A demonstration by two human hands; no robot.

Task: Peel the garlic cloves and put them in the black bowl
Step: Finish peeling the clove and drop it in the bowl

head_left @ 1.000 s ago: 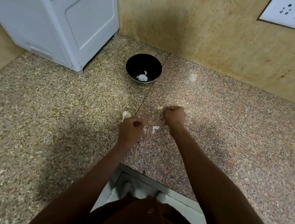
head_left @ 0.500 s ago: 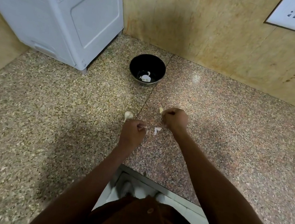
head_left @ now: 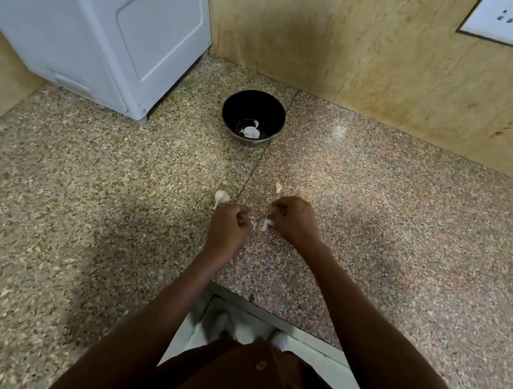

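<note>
The right hand pinches a small pale garlic clove with curled fingers. The left hand is clenched just beside it; its contents cannot be determined. A white unpeeled clove lies on the speckled granite worktop. The round black bowl stands farther back, containing white pieces.

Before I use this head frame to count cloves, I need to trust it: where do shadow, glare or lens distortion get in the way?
Head view: a broad soft shadow darkens the counter left of the left hand; glare spots sit right of the black bowl and at the counter's near-left corner; the wide lens tilts the white appliance; the pale bits at the right hand are too small to identify.
</note>
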